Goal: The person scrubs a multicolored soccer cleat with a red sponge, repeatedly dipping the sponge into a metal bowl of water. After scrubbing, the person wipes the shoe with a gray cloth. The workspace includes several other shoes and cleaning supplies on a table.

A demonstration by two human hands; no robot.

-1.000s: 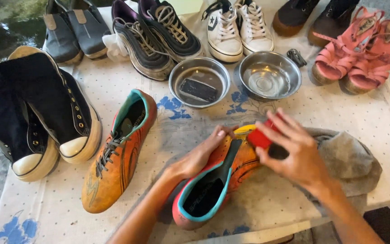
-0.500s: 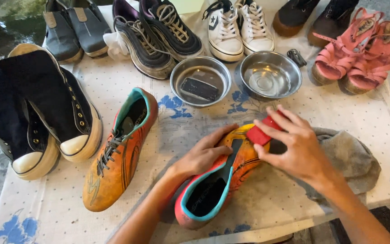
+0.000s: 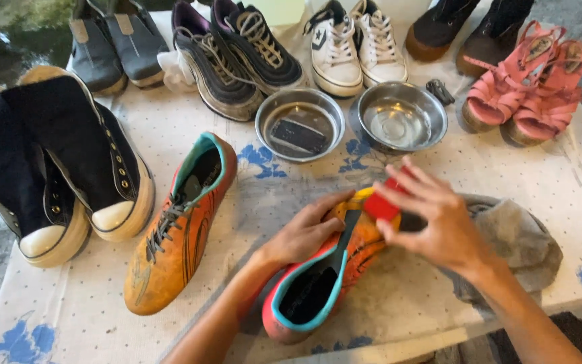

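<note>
Two hands work on one orange boot [image 3: 318, 283] at the near edge of the table [image 3: 574, 195]. That boot lies on its side with its long axis running diagonally: heel and teal-lined opening toward the wearer at lower left, toe away at upper right, resting against a grey rag [image 3: 516, 243]. The left hand [image 3: 304, 232] lies over the boot's upper, fingers curled about it (a loose grip, thumb hidden). The right hand [image 3: 432, 219] pinches a red block [image 3: 380, 205] between thumb and fingers, pressing it to the toe.

Its mate, a second orange boot [image 3: 176, 229], stands sole-down just to the left, laced, toe toward the wearer and heel away, apart from the hands.

Behind the hands sit two steel bowls side by side. The left bowl [image 3: 300, 125] holds a dark rectangular block lying flat in shallow liquid; the right bowl [image 3: 402, 114] holds clear water only.

Round the table's edge: black high-tops [image 3: 55, 168] at left, grey slip-ons [image 3: 112, 47], dark trainers [image 3: 237, 54], white sneakers [image 3: 355, 44], brown shoes [image 3: 466, 30] and pink sandals [image 3: 533, 81] at right.
</note>
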